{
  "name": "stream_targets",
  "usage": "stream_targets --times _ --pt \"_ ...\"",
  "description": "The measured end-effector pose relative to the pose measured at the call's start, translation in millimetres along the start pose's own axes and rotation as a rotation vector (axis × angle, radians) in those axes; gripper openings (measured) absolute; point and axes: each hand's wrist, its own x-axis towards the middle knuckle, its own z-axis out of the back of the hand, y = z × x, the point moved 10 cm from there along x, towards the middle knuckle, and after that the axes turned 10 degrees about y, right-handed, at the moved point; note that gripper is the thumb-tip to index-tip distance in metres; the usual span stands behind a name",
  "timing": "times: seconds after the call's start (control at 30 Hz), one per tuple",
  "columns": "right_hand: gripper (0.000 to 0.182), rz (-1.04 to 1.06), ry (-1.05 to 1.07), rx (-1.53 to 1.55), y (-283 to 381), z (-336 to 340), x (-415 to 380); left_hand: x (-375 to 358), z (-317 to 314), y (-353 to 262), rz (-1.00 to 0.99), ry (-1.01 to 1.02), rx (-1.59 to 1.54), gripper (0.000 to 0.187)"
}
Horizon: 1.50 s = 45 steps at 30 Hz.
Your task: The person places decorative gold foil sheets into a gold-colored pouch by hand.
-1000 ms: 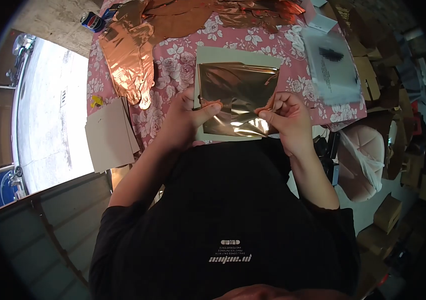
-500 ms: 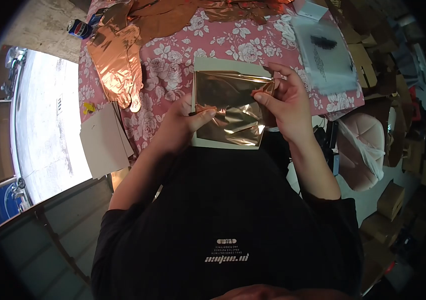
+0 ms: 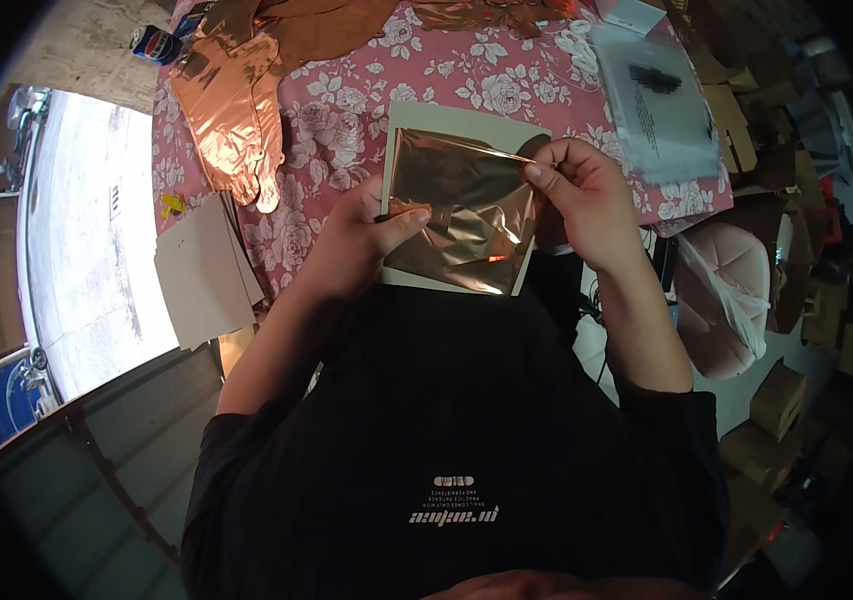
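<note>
A shiny copper-gold foil balloon (image 3: 456, 185), flat and folded, lies over a pale grey card (image 3: 466, 122) in front of my chest. My left hand (image 3: 371, 230) grips the left side of both, its thumb pressed on the foil and its fingers behind the card. Pinched between the thumb and fingers of my right hand (image 3: 581, 190) is the foil's upper right edge, drawn taut into a crease. Whether the right fingers also touch the card is hidden.
Flat copper foil balloons (image 3: 231, 110) lie on the flowered pink tablecloth (image 3: 346, 110), beside stacked grey cards (image 3: 201, 265). Clear plastic bags (image 3: 656, 110) are at the right, a blue can (image 3: 154, 45) at the far left. A pink chair (image 3: 721, 285) stands right of the table.
My right hand has shifted outward to the right and pulls the foil's edge that way. The foil is smoother across its top; my left hand keeps its hold.
</note>
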Motion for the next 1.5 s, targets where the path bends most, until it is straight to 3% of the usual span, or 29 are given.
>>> stream_targets --times 0.17,0.33,0.53,0.6,0.67,0.8,0.97,1.2,1.3,1.5 --pt "0.01 -0.08 0.001 0.012 5 -3 1 -4 -4 -4 0.115 0.054 0.072 0.032" --pt "0.012 -0.225 0.007 -0.093 -2 -4 0 -2 1 5 0.068 0.03 0.011 0.035" --pt "0.009 -0.204 0.044 -0.13 -1 -15 2 -3 -5 -8 0.077 0.025 0.063 0.037" --pt "0.015 0.075 -0.043 -0.15 13 -12 7 -3 -5 -6 0.087 0.029 0.072 0.037" --pt "0.019 0.083 -0.062 -0.059 13 -12 8 -2 -2 -8 0.048 0.023 0.197 0.036" --pt "0.026 0.11 -0.084 0.068 2 -11 8 0 -1 -5 0.007 0.03 0.15 0.034" --pt "0.024 0.088 -0.139 0.033 -6 -11 5 -3 1 0 0.134 0.022 0.078 0.034" --pt "0.029 0.18 -0.242 0.087 11 -9 -3 0 1 6 0.099 -0.024 0.0 0.036" --pt "0.033 0.181 -0.173 0.15 3 -3 -1 -1 5 5 0.103 -0.039 0.104 0.037" --pt "0.039 0.146 -0.199 0.059 -2 0 -2 0 -2 7 0.158 -0.04 -0.014 0.039"
